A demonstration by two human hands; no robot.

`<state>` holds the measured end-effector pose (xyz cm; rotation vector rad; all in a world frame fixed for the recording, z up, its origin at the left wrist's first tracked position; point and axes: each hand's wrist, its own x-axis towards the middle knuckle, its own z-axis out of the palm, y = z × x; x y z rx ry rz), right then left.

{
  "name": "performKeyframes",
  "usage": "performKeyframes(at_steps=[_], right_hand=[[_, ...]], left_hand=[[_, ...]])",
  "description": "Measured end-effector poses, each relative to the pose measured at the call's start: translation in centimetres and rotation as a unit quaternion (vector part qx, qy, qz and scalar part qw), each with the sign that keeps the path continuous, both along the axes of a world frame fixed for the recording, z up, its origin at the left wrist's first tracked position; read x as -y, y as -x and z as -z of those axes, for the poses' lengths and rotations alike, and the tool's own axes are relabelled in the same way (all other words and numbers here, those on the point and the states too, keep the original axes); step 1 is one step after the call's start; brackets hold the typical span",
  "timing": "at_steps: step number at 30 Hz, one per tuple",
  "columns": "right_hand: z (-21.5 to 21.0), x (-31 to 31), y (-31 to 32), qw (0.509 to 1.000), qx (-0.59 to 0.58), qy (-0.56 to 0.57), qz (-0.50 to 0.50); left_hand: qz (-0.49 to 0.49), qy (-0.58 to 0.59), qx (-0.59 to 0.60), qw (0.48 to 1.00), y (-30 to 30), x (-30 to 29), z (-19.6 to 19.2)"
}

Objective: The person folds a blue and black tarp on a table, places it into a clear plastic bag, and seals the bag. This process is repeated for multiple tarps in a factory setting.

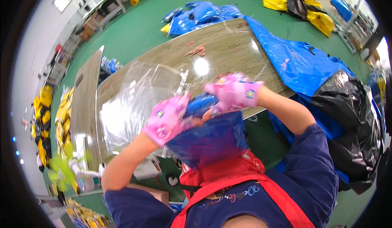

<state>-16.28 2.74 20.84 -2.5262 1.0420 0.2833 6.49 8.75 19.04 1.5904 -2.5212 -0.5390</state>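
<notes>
My left hand (166,121) and my right hand (233,92) both wear pink patterned gloves with bare fingertips. Between them, close to my body, hangs a blue plastic bag (208,140). Both hands are closed on its upper part, one at each side, with the bunched blue plastic showing between them. The lower part of the bag hangs in front of my red apron (216,175). Motion blurs the hands slightly, and what the bag contains I cannot make out. Left of my left hand, a clear plastic sheet or bag (126,101) lies flat on the wood-patterned table (163,56).
Reddish-brown strips (197,50) lie on the table. Blue plastic bundles (204,17) sit beyond its far edge. Blue sheeting (294,64) and a large black plastic bag (347,126) are at the right. A green-bladed fan (61,173) stands at the lower left.
</notes>
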Motion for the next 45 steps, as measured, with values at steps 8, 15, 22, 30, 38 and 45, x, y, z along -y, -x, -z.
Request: performKeyframes(at_steps=[8,15,22,30,38,45], right_hand=[[6.1,8.1,0.4,0.934,0.333,-0.129,-0.029],[9.7,18.6,8.3,0.848,0.110,0.238,0.460],[21.3,17.7,29.1,0.710,0.099,0.337,0.610],[-1.0,-6.5,11.1,0.822,0.493,0.284,-0.024],[14.7,-16.0,0.9,0.940,0.315,-0.017,-0.128],[22.4,-18.0,-8.1,0.969,0.113,-0.187,-0.116]], left_hand=[[-0.123,0.094,-0.154,0.976,-5.4,1.1,1.5],[-0.208,0.248,-0.343,0.882,-13.0,1.4,3.8],[-0.213,-0.182,-0.431,0.858,-8.2,-1.5,14.1],[-0.178,-0.467,-0.702,0.508,-5.6,7.2,14.8],[-0.152,-0.150,-0.740,0.638,-16.1,-0.1,5.9],[-0.347,0.047,-0.444,0.825,-41.6,-11.4,1.5]])
